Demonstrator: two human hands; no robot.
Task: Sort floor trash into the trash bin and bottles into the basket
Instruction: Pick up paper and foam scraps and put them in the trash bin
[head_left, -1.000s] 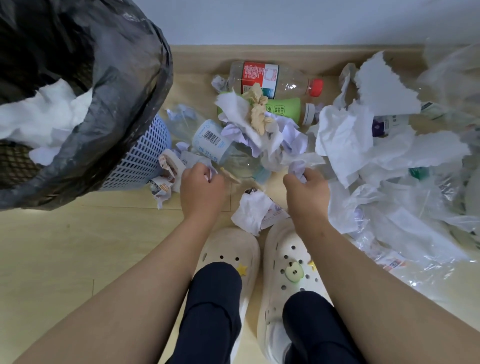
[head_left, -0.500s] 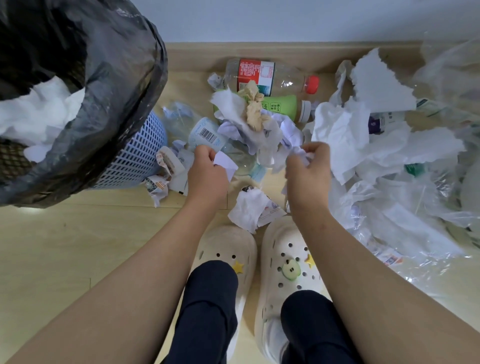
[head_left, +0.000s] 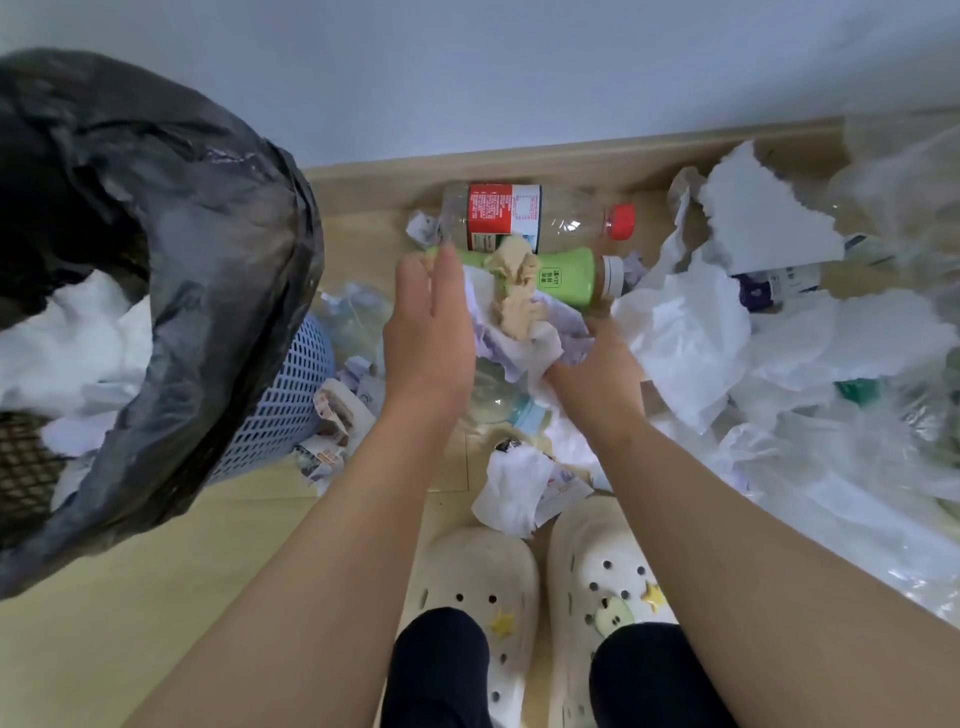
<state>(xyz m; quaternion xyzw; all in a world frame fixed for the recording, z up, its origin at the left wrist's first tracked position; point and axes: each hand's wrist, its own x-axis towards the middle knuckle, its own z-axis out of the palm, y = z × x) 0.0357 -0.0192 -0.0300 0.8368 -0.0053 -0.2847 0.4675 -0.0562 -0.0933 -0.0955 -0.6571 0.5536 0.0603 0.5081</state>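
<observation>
Black-bagged trash bin (head_left: 234, 234) gapes at left, near the crumpled white-and-lilac paper wad (head_left: 535, 345) being gathered above the floor litter. Left hand (head_left: 431, 332) presses its side with straight fingers; right hand (head_left: 597, 374) props it from below, fingers hidden, so grip unclear. Next, probably, swing it left over the rim.

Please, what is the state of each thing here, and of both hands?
Trash bin: lined with black bag, white paper inside.
Blue basket: mostly hidden by the bag.
Red-capped bottle: lying, capped.
Green bottle: lying, capped, partly under the wad.
Paper wad: between both hands.
Left hand: fingers straight, pressing the wad.
Right hand: under the wad, fingers hidden.
</observation>
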